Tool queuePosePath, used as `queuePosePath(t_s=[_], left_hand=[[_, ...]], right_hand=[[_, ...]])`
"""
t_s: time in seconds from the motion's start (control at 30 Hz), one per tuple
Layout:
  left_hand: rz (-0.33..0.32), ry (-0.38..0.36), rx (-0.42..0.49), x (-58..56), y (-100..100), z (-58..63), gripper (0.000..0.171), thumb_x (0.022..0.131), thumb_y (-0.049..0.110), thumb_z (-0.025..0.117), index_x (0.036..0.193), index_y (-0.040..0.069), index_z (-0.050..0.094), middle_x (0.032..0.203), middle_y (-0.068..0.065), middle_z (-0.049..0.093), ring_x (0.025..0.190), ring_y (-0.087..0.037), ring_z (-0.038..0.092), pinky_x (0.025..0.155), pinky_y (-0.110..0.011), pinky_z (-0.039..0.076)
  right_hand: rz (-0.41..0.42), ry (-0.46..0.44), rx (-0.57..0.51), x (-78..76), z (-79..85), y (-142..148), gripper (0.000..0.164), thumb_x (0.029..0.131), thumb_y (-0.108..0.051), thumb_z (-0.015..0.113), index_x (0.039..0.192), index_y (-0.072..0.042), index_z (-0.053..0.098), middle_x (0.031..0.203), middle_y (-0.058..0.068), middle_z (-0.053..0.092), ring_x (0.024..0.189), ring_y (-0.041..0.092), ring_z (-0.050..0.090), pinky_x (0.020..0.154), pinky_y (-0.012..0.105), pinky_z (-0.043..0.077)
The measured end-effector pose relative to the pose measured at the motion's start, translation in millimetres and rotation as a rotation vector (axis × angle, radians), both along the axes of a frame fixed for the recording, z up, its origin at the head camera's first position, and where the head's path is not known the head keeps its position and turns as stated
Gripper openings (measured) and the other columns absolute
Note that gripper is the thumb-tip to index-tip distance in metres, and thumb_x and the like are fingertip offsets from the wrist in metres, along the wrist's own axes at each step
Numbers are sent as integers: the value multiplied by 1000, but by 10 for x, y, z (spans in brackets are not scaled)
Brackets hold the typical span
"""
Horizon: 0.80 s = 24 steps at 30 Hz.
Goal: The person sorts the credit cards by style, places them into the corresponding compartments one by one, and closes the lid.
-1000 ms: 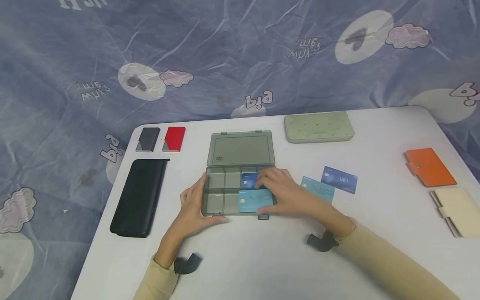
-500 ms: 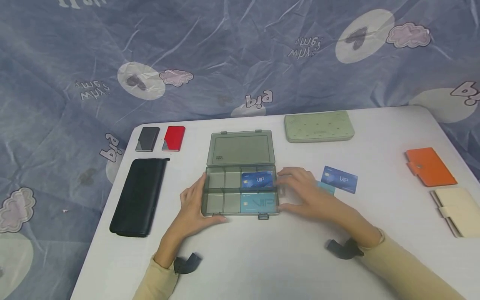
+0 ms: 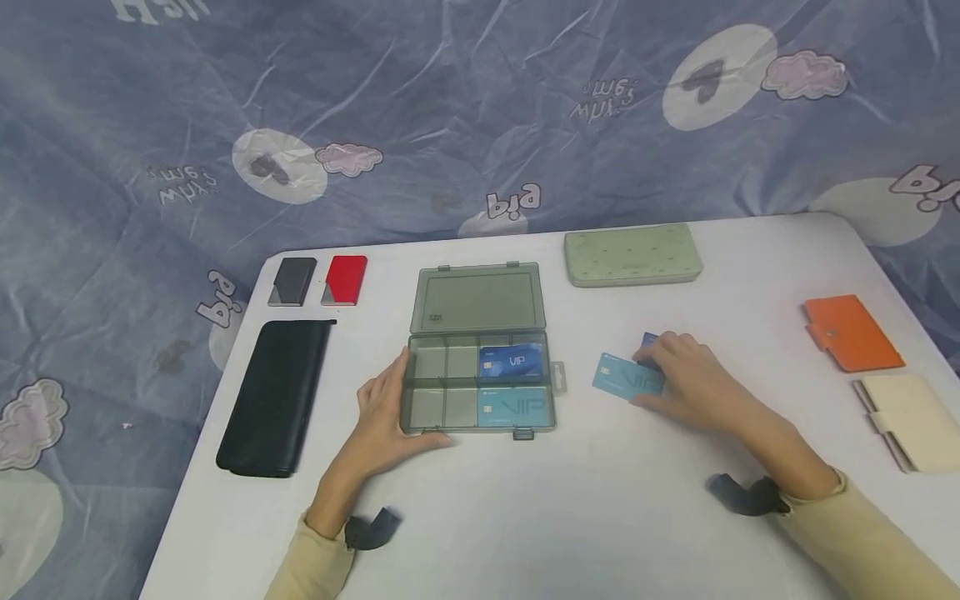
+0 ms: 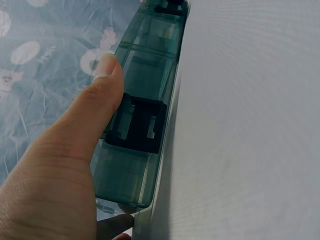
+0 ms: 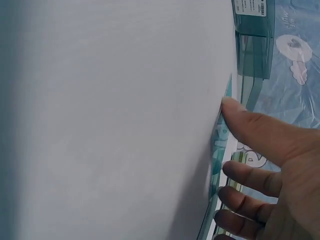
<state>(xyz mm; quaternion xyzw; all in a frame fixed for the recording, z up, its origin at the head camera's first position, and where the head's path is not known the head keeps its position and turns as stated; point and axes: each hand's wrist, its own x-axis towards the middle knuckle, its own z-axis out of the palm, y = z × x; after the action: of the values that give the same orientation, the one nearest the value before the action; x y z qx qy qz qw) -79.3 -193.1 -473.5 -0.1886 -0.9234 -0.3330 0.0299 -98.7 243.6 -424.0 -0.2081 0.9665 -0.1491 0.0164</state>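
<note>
The left hand rests with relaxed fingers against the open box, thumb on its front edge. The right hand lies flat, fingertips touching a light blue card beside the box; a darker card peeks beyond the fingers.

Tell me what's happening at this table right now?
A person is working with VIP cards and a translucent compartment box, whose lid lies open. The left hand rests against the box's left end. Two cards lie inside: a dark blue card in the far right compartment and a light blue card in the near one. The right hand is on the table beside the box, its fingers on another light blue card that overlaps a dark blue card mostly hidden under the hand.
</note>
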Motion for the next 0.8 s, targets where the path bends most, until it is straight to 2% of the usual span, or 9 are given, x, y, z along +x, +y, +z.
queuePosePath(t_s=[0.23,0.37,0.57,0.8], left_hand=[[4,6,2,0,-5,-20,127,57,63,77,150,14,6,154,-5,20,135,-25,23,98,-47,13],[8,1,4,3,3,-15,127,57,62,78,150,14,6,154,-5,20,134,-25,23,98,-47,13],[9,0,0,-3,2,-23,127,57,62,78,150,14,6,154,-5,20,134,-26,23,98,-47,13],[7,-3,5,3,5,-4,127,57,63,77,151,15,6,154,-5,19,134,-26,23,97,-47,13]], right_hand=[[26,-40,-14,28,41,-106,44,76,-25,75,109,-2,58,102,10,55,96,26,47,83,45,37],[-5,-94,12,34,54,-176,49,74,-26,73,110,1,53,101,12,53,98,29,46,86,49,34],[-2,-119,-10,-29,-6,-160,54,68,-27,76,108,-3,48,98,7,49,92,24,43,81,47,33],[67,-109,-85,-46,-72,-82,55,70,-25,78,112,-7,48,107,6,54,102,22,44,90,44,28]])
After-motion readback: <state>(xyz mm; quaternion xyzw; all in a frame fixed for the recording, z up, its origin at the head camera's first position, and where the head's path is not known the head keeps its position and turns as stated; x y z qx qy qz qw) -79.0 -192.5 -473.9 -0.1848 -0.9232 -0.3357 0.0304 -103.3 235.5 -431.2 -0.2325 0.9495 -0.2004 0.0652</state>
